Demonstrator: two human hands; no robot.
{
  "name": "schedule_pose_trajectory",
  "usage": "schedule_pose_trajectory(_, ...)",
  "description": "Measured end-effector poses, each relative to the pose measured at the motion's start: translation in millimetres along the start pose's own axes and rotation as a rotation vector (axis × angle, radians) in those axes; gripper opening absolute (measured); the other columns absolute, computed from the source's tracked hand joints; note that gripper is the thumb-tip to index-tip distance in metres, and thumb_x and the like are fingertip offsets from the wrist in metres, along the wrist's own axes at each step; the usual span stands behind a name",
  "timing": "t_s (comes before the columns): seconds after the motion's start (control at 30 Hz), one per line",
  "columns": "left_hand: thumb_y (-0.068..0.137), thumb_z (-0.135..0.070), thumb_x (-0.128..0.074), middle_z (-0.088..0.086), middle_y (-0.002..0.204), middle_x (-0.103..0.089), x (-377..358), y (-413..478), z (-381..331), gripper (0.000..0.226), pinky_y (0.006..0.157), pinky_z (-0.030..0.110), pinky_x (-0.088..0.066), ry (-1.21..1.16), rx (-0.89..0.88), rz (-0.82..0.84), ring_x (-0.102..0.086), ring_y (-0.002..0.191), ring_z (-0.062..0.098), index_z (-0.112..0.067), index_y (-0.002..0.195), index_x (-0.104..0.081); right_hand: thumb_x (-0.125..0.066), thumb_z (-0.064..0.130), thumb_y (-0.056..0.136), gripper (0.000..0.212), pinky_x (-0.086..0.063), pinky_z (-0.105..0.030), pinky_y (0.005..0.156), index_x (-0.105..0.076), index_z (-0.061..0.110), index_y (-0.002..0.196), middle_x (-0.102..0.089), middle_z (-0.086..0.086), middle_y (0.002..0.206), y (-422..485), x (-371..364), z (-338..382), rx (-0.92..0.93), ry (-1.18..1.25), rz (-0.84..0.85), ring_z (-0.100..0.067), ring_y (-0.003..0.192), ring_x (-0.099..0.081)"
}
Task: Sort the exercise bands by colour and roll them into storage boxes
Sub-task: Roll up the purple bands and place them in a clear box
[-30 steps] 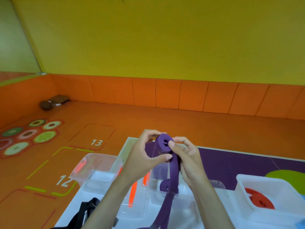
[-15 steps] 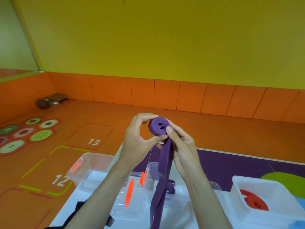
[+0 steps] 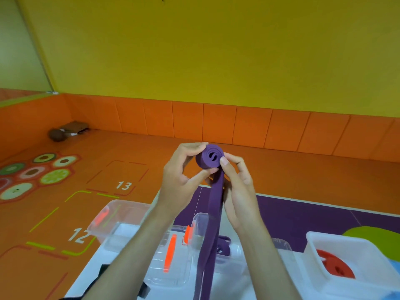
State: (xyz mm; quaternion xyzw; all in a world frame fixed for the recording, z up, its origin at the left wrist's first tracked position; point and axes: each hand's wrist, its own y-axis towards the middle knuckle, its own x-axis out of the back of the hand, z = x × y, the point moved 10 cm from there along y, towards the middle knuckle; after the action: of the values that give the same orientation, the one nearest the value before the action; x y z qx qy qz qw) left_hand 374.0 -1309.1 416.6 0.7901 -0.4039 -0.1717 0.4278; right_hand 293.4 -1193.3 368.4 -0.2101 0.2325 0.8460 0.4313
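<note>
Above a clear storage box (image 3: 281, 245), the purple band (image 3: 211, 158) is pinched at its coil by thumb and curled fingers of the left hand (image 3: 181, 176) and right hand (image 3: 238, 185). The coil's face is turned toward the camera, and the unrolled tail is hung vertically. Both forearms are raised, palms inward.

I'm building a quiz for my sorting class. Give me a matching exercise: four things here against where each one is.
Things:
1 half-rolled purple band
2 red roll
3 small purple roll
4 black strap

Places:
A in the white box
B pinched between left hand and right hand
C near left edge of the table
D in the clear box

Pairs: 1-B, 2-A, 3-D, 4-C
</note>
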Motion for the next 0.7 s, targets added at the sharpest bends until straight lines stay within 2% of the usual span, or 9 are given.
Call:
schedule_pose_trajectory(0.1, 0.080, 0.005, -0.086, 0.000, 0.128, -0.067, 5.4, -11.4, 9.6, 0.059, 0.102, 0.042, -0.056, -0.026, 0.032, -0.113, -0.066, 0.125, 0.030, -0.029, 0.123, -0.064, -0.065, 0.013, 0.099, 0.024, -0.064, -0.037, 0.083, -0.064, 0.009, 0.122, -0.078, -0.013, 0.111, -0.9, -2.2, -11.2, -0.062, 0.035, 0.005, -0.019, 0.089, -0.075)
schedule_pose_trajectory(0.2, 0.080, 0.004, -0.087, 0.003, 0.129, -0.067, 2.9, -12.8, 12.8, 0.058, 0.101, 0.042, -0.057, -0.026, 0.094, -0.046, -0.066, 0.124, 0.028, -0.024, 0.124, -0.061, -0.069, 0.005, 0.094, 0.022, -0.064, -0.041, 0.084, -0.069, 0.005, 0.116, -0.077, -0.021, 0.106, 4.2, 9.4, -10.1, -0.043, -0.019, -0.045, -0.024, 0.086, -0.074)
schedule_pose_trajectory(0.27, 0.082, -0.002, -0.088, -0.003, 0.134, -0.065, -3.7, -6.2, 15.9, 0.063, 0.105, 0.043, -0.055, 0.035, 0.138, 0.143, -0.065, 0.127, 0.026, -0.019, 0.134, -0.058, -0.075, 0.006, 0.090, 0.022, -0.059, -0.046, 0.091, -0.074, 0.005, 0.112, -0.076, -0.025, 0.106, 9.6, 18.1, -4.3, 0.003, -0.132, -0.041, -0.031, 0.092, -0.071)
schedule_pose_trajectory(0.33, 0.086, -0.010, -0.087, -0.012, 0.142, -0.063, -13.6, -2.6, 22.7, 0.074, 0.110, 0.035, -0.051, 0.111, 0.217, 0.421, -0.061, 0.133, 0.018, -0.022, 0.149, -0.051, -0.080, 0.011, 0.084, 0.025, -0.055, -0.051, 0.094, -0.078, 0.008, 0.109, -0.075, -0.026, 0.108, 12.6, 19.9, 0.4, 0.033, -0.255, 0.023, -0.034, 0.098, -0.069)
schedule_pose_trajectory(0.4, 0.087, -0.016, -0.087, -0.016, 0.143, -0.064, -17.7, -2.9, 28.8, 0.075, 0.111, 0.029, -0.049, 0.165, 0.287, 0.622, -0.061, 0.133, 0.011, -0.026, 0.152, -0.052, -0.082, 0.013, 0.080, 0.025, -0.059, -0.044, 0.085, -0.080, 0.009, 0.104, -0.074, -0.027, 0.107, 14.8, 21.5, 1.1, 0.029, -0.309, 0.079, -0.034, 0.096, -0.071)
schedule_pose_trajectory(0.43, 0.086, -0.018, -0.088, -0.016, 0.140, -0.065, -17.4, -1.6, 29.6, 0.073, 0.110, 0.028, -0.050, 0.192, 0.285, 0.661, -0.062, 0.131, 0.010, -0.026, 0.150, -0.055, -0.082, 0.012, 0.080, 0.024, -0.060, -0.040, 0.080, -0.079, 0.008, 0.103, -0.072, -0.030, 0.106, 15.9, 22.6, 0.8, 0.018, -0.307, 0.097, -0.034, 0.092, -0.071)
schedule_pose_trajectory(0.53, 0.084, -0.028, -0.090, -0.016, 0.133, -0.069, -16.2, 6.0, 24.1, 0.063, 0.110, 0.027, -0.048, 0.358, 0.133, 0.591, -0.064, 0.125, 0.006, -0.024, 0.141, -0.064, -0.080, 0.011, 0.082, 0.027, -0.062, -0.035, 0.072, -0.076, 0.008, 0.109, -0.069, -0.037, 0.106, 19.0, 22.1, -1.7, -0.022, -0.260, 0.128, -0.034, 0.082, -0.071)
schedule_pose_trajectory(0.6, 0.083, -0.039, -0.090, -0.017, 0.131, -0.070, -14.9, 8.0, 17.6, 0.060, 0.119, 0.035, -0.039, 0.493, -0.014, 0.453, -0.064, 0.123, 0.002, -0.023, 0.136, -0.067, -0.077, 0.012, 0.085, 0.029, -0.063, -0.033, 0.071, -0.072, 0.011, 0.114, -0.070, -0.037, 0.106, 19.3, 22.3, -6.1, -0.044, -0.204, 0.093, -0.032, 0.080, -0.069)
schedule_pose_trajectory(0.7, 0.082, -0.047, -0.088, -0.014, 0.127, -0.072, -10.5, 4.7, 13.0, 0.057, 0.117, 0.036, -0.037, 0.546, -0.085, 0.247, -0.064, 0.120, 0.005, -0.021, 0.129, -0.071, -0.074, 0.018, 0.090, 0.024, -0.064, -0.036, 0.068, -0.067, 0.014, 0.113, -0.071, -0.033, 0.100, 14.9, 22.4, -18.4, -0.047, -0.142, 0.016, -0.034, 0.082, -0.064)
